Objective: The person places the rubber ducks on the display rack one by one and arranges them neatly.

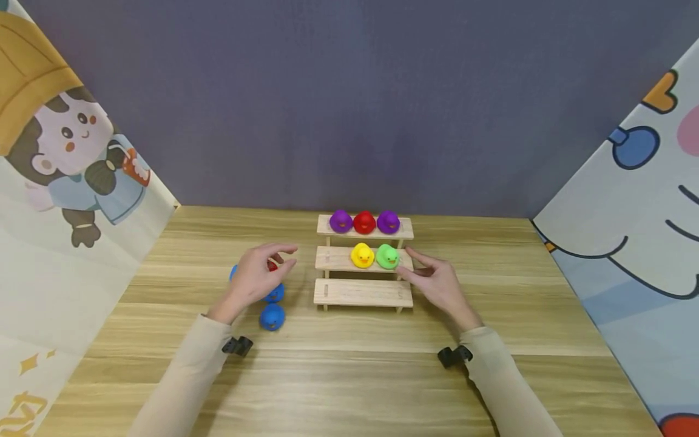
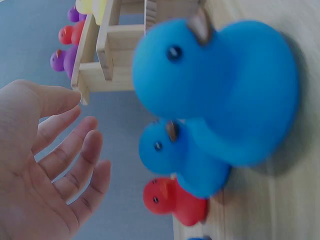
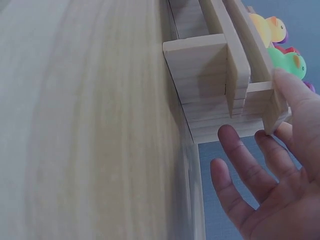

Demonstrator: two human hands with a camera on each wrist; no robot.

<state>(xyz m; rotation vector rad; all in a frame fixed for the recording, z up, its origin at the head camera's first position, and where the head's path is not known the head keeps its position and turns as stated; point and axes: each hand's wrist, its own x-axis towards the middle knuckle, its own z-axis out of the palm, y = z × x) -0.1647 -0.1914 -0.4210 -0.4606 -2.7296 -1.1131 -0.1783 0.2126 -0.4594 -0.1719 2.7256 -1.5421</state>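
Note:
My left hand (image 1: 255,274) hovers over the ducks on the left, its fingers apart and nothing between them. Blue rubber ducks (image 1: 272,317) and a red duck (image 2: 172,197) stand on the table beside and below it, partly hidden in the head view. At the right end of the three-tier wooden rack (image 1: 363,293) is my right hand (image 1: 438,285), thumb and forefinger spread about the middle board's end. Close to its thumb sits a green duck (image 1: 388,257); a yellow duck (image 1: 362,255) is left of it. Whether the thumb touches the board is unclear.
On the top tier stand two purple ducks (image 1: 341,221) with a red duck (image 1: 364,223) between them. The bottom tier bears no duck. A dark fabric wall (image 1: 349,109) rises behind the wooden table (image 1: 349,376), and printed panels flank it on both sides.

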